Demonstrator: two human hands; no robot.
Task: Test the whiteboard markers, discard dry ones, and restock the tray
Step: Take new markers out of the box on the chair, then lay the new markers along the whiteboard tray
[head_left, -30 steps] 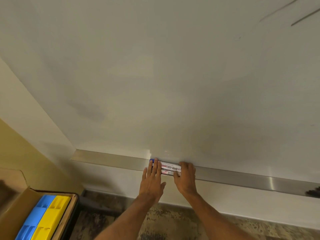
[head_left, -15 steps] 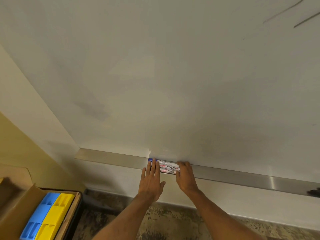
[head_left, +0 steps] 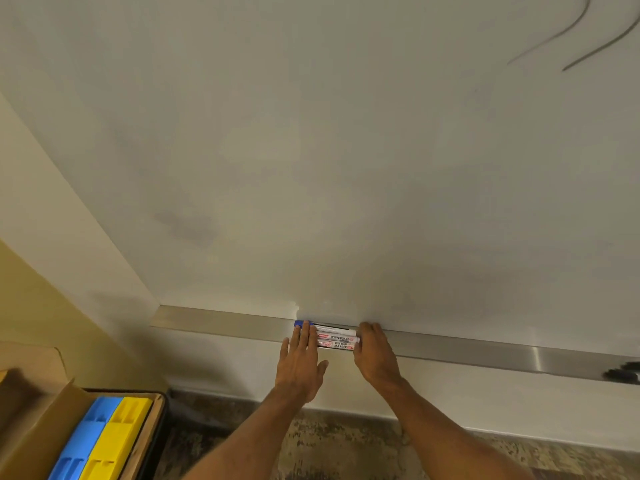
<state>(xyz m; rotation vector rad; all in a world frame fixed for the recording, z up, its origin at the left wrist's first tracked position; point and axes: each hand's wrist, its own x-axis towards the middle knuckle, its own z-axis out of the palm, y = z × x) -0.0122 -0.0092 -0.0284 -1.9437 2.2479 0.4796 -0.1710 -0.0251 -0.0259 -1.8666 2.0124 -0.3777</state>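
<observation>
Head view: at the lower left an open cardboard box [head_left: 38, 424] holds a blue plastic organiser [head_left: 85, 441] and a yellow one [head_left: 119, 433] side by side. Above it a yellow wall [head_left: 31, 306] meets the whiteboard [head_left: 346, 150], which fills most of the frame. A brushed-metal marker tray [head_left: 221, 323] runs along the board's bottom edge.

The left hand [head_left: 299, 365] lies flat with straight fingers over the left ends of a small bunch of whiteboard markers [head_left: 337, 340]. They lie lengthwise and side by side in the tray, and a blue cap [head_left: 300, 323] shows past the fingertips. The right hand [head_left: 375, 355] rests against their right ends with its fingers extended over the tray and gripping nothing. The printed barrels show between the two hands.

Two thin curved pen strokes [head_left: 554, 39] mark the board's upper right. A dark, blurred object [head_left: 623, 374] sits at the tray's far right end. Below is mottled brown flooring [head_left: 346, 445].
</observation>
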